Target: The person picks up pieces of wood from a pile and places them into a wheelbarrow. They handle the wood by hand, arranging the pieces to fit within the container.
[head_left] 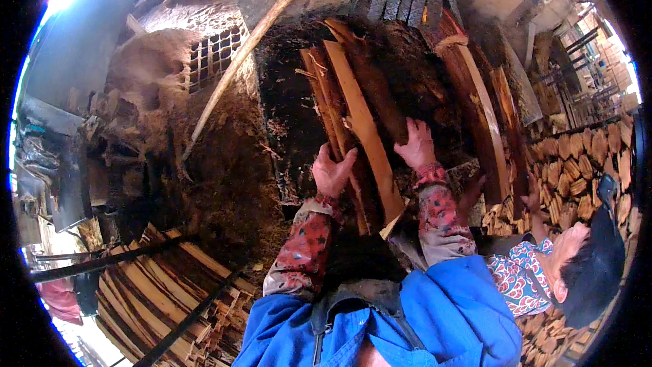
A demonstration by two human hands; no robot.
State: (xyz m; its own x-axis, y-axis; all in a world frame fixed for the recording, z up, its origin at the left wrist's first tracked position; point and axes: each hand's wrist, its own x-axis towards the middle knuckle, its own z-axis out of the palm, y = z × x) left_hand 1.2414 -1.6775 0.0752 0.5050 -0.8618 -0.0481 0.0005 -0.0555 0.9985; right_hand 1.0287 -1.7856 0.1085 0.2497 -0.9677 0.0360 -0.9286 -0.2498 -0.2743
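Long split slabs of wood lie side by side on a blackened surface in front of me. My left hand (331, 171) is closed round the edge of the reddish-brown slabs (324, 98) at the left of the bunch. Just right of these, a paler slab (367, 132) runs lengthwise between my hands. With its fingers bent over the end of a dark, bark-covered slab (380, 88), my right hand (415, 147) grips that piece; part of its grasp is hidden. Both forearms wear red patterned sleeve covers.
At the right, another person (523, 275) has both hands at long split slabs (485, 119). Stacked firewood (577, 170) stands behind them. A pale pole (251, 41) leans at the upper left near a metal grate (210, 58). Bundled planks (149, 285) sit behind dark bars lower left.
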